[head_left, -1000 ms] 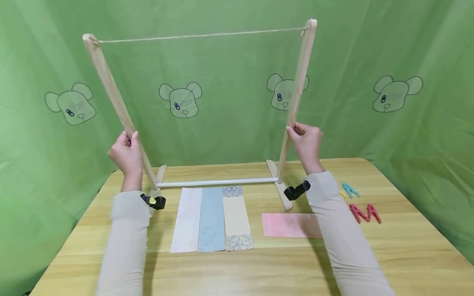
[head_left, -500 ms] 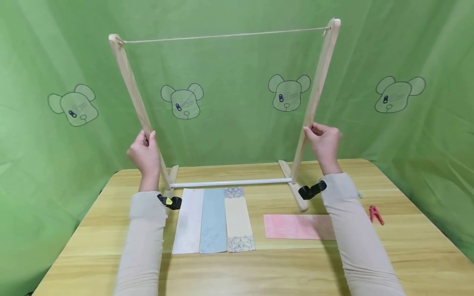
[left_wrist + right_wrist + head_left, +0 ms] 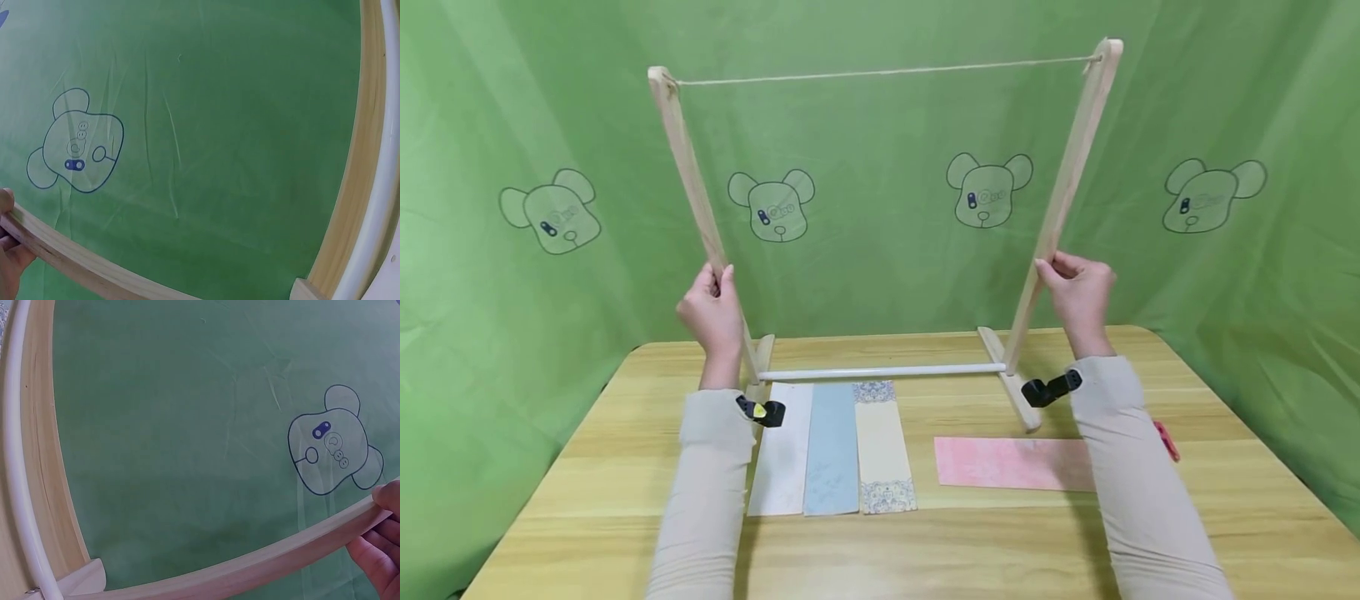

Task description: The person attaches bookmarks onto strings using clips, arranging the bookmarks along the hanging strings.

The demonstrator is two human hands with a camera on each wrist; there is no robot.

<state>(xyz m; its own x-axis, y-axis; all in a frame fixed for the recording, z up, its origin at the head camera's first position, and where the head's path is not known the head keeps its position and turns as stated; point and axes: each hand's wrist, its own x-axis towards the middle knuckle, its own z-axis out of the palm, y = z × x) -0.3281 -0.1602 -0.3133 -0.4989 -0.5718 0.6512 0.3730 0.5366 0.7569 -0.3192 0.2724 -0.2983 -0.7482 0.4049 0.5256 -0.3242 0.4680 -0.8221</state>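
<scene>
A wooden rack stands at the back of the table: two slanted posts, a white crossbar low down and a string across the top. My left hand grips the left post about halfway up. My right hand grips the right post at the same height. The left wrist view shows my left hand against the post; the right wrist view shows my right hand on its post.
Three paper strips, white, blue and cream, lie side by side in front of the rack. A pink strip lies to their right. A red clothespin peeks out beside my right sleeve. Green cloth with bear prints hangs behind.
Both hands have shifted the rack to the right across the table, keeping their grip on the posts. My right arm now hides most of the clothespins.
</scene>
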